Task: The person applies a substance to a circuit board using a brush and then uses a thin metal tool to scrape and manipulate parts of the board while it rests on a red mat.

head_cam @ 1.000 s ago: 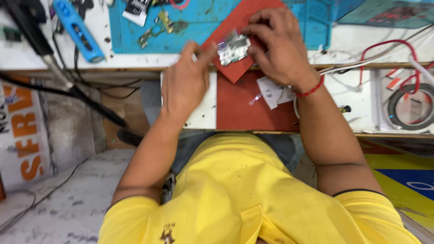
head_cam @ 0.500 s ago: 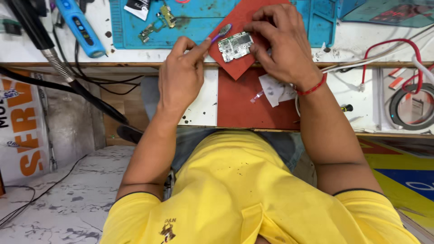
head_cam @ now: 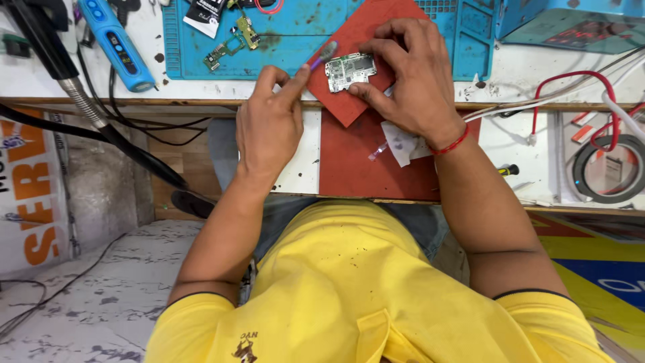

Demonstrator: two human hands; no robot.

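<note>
Centre of the action: a small green rectangular circuit board with silvery shielding [head_cam: 350, 70], lying flat on a rust-red mat [head_cam: 376, 161] that sits tilted over the edge of the white work surface [head_cam: 517, 67]. The board's long axis runs roughly left to right, rising slightly toward the right.

The right hand [head_cam: 416, 84] is on it, fingers curled over the board's right end from above and the thumb pressing in from below, so the board is pinched at that end and pinned to the mat. The left hand [head_cam: 269, 128] comes in from the board's left, closed around a slim purple-handled brush [head_cam: 324, 54], index finger stretched along the handle. The bristle end sits right at the board's upper-left corner, touching or a hair off it; I cannot tell which. So the brush lies to the left of the board, in line with its long axis, and the right hand is the nearer of the two, already on the board.

Further out: a teal rubber work mat [head_cam: 295, 40] behind, carrying smaller green board fragments [head_cam: 232, 40]. A blue handheld tool [head_cam: 114, 44] lies at far left beside a black flexible hose [head_cam: 80, 101]. A scrap of white paper [head_cam: 403, 142] rests under the right wrist, and red wires [head_cam: 571, 84] loop off to the right near a roll of black tape [head_cam: 608, 168].
</note>
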